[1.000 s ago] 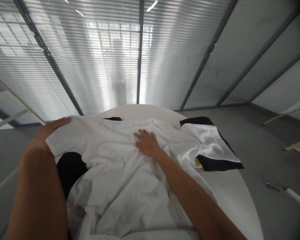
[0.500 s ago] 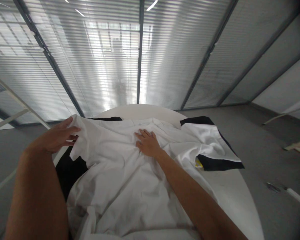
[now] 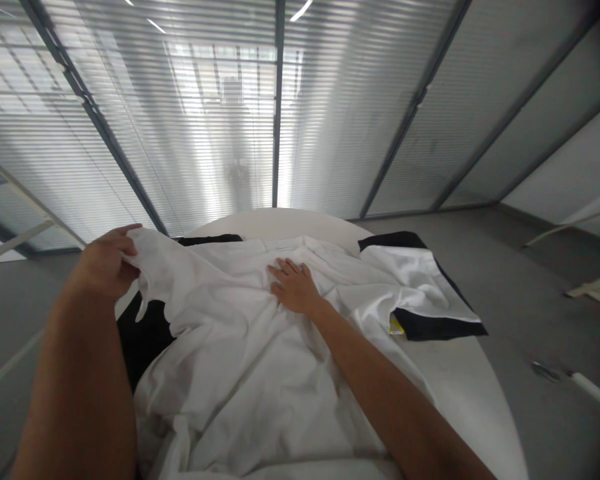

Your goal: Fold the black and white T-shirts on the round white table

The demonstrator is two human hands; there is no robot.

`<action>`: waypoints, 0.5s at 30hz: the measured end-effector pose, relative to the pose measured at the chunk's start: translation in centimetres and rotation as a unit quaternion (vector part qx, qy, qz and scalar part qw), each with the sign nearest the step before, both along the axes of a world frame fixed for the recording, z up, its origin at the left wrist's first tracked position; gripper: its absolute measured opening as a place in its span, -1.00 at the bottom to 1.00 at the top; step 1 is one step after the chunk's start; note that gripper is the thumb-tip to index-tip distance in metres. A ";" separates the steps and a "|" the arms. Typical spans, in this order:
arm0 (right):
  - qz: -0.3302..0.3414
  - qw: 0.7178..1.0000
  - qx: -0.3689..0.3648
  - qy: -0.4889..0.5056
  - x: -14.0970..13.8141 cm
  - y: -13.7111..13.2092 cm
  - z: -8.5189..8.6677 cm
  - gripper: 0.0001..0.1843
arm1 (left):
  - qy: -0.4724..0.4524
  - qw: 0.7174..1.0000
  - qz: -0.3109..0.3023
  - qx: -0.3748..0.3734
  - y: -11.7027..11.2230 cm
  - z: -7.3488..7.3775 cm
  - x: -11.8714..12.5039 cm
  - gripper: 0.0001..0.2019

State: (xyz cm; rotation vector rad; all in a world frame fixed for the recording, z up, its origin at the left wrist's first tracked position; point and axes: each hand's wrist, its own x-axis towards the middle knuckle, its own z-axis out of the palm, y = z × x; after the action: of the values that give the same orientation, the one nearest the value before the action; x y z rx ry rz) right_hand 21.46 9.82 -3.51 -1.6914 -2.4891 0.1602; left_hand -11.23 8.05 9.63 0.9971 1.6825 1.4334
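Observation:
A white short-sleeved shirt (image 3: 240, 347) lies spread and wrinkled before me. My left hand (image 3: 111, 260) grips the end of its left sleeve and holds it a little raised. Flat on the upper middle of the shirt rests my right hand (image 3: 294, 285), fingers spread. The right sleeve (image 3: 405, 267) lies stretched out over a black cloth (image 3: 435, 328), which also shows under the left side. A small yellow patch (image 3: 396, 325) peeks out beneath the right sleeve.
Everything lies on a round white table (image 3: 480, 400). Pale frame bars (image 3: 35, 200) stand at the left. Behind the table is a glass partition with blinds (image 3: 220, 147). Grey floor (image 3: 510, 280) shows at the right, with a white bar (image 3: 595, 393) low down.
My left hand has closed on the sleeve's edge and moved slightly left, drawing the sleeve outward. My right hand has stayed in place on the shirt.

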 end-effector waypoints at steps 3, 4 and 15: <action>0.001 1.000 0.004 0.002 0.0 0.0 -0.1 -0.41 | -0.079 0.995 -0.066 0.005 -0.2 0.6 2.0 -0.32; 0.004 1.000 0.007 0.003 0.0 0.0 -0.1 -0.42 | -0.101 0.991 -0.085 0.003 -0.3 0.9 2.9 -0.34; 0.021 0.995 0.045 0.084 -0.7 -0.3 1.1 -0.51 | -0.116 0.938 -0.319 -0.065 -0.4 0.1 7.1 -0.42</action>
State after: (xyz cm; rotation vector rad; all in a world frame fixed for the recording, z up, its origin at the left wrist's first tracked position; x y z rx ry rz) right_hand 20.80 9.53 -2.37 -1.5251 -2.3733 0.1836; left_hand -4.10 7.66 9.77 1.1142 1.1156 0.9471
